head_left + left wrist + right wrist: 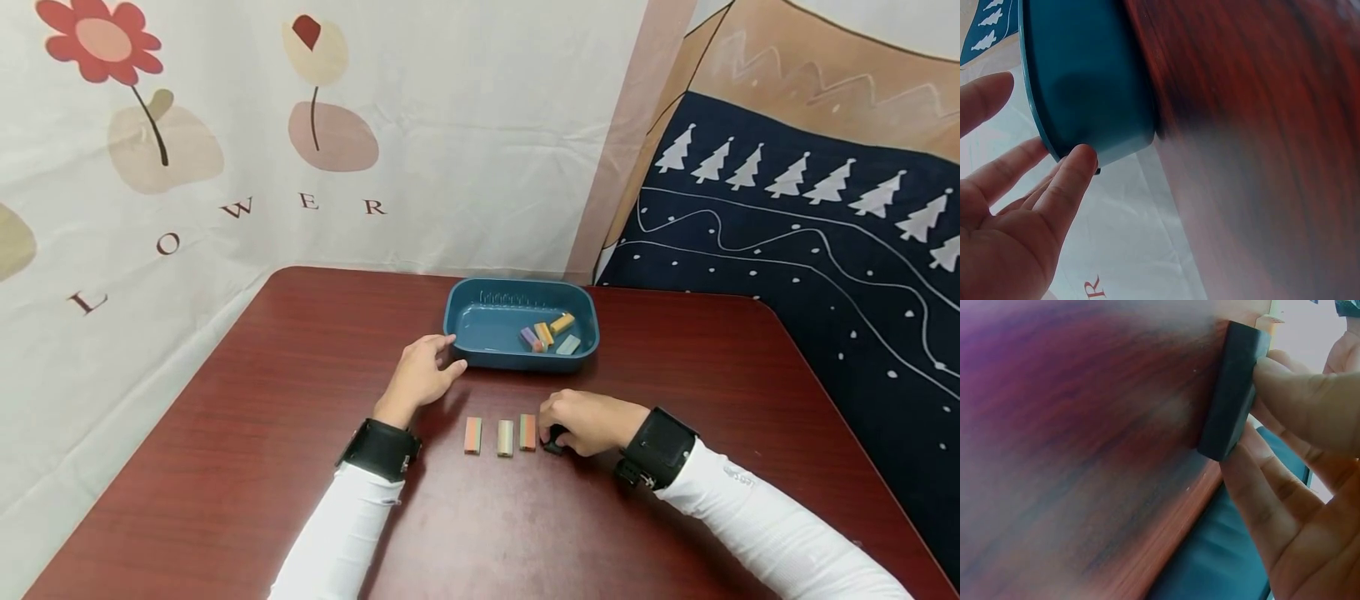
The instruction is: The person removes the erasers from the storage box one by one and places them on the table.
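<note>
Between its thumb and fingers, my right hand (588,421) pinches a black rectangular block (1232,394), held close over the table at the right end of a short row. That row has an orange-and-green block (472,436), a pale yellow-and-green block (506,438) and another orange-and-green block (528,432). My left hand (422,372) is at the near left corner of a blue-green tray (517,360). In the left wrist view its fingertips (1082,156) are right at the tray's corner, fingers extended and loosely spread.
Inside the tray's right half lie several small blocks, among them a purple block (529,337), a yellow block (562,323) and a pale blue-green block (568,344). The dark red table (337,325) ends at a cloth backdrop (480,167) just behind the tray.
</note>
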Demonstrator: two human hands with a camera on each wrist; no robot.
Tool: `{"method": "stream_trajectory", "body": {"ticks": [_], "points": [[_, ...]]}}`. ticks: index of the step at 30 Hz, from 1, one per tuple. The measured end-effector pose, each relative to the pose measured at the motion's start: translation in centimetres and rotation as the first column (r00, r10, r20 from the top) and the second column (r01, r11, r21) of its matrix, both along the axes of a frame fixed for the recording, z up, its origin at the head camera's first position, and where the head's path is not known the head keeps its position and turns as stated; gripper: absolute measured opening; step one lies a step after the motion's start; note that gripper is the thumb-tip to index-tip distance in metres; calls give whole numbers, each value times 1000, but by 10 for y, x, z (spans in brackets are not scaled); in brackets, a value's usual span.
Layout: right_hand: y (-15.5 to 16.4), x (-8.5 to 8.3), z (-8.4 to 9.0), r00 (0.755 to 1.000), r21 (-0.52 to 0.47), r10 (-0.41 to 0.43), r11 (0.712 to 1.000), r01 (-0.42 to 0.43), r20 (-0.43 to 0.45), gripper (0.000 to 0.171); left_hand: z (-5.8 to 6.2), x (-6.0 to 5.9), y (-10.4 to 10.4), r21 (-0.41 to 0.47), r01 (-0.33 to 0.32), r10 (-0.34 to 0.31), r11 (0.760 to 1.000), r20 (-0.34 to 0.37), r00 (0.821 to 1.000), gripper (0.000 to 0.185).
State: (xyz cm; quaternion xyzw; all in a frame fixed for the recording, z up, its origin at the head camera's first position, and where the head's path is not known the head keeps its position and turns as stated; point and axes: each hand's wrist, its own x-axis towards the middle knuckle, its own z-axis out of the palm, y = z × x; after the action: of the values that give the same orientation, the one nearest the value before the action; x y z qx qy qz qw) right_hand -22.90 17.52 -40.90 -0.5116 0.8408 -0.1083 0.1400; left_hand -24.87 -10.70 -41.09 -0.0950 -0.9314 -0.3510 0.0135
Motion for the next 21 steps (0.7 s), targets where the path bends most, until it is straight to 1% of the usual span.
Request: {"method": "stream_trajectory", "body": {"ticks": [6,13,17,21], "points": [[0,0,-1,1000,8,-12,1000,12,5,24,1,1,1,2,1,-1,1000,17,1000,53],[-2,0,1,1000,4,-18,1000,18,11,18,0,2,0,4,0,-1,1000,11,1000,53],[-4,-3,6,1000,3,-26,1000,26,-14,10,2,3,0,6,0,0,1000,9,1000,53],[-8,-11,17,999,-29,-19,999,18,-48,7,2,3,-1,9,0,0,1000,7,1000,53]]}}
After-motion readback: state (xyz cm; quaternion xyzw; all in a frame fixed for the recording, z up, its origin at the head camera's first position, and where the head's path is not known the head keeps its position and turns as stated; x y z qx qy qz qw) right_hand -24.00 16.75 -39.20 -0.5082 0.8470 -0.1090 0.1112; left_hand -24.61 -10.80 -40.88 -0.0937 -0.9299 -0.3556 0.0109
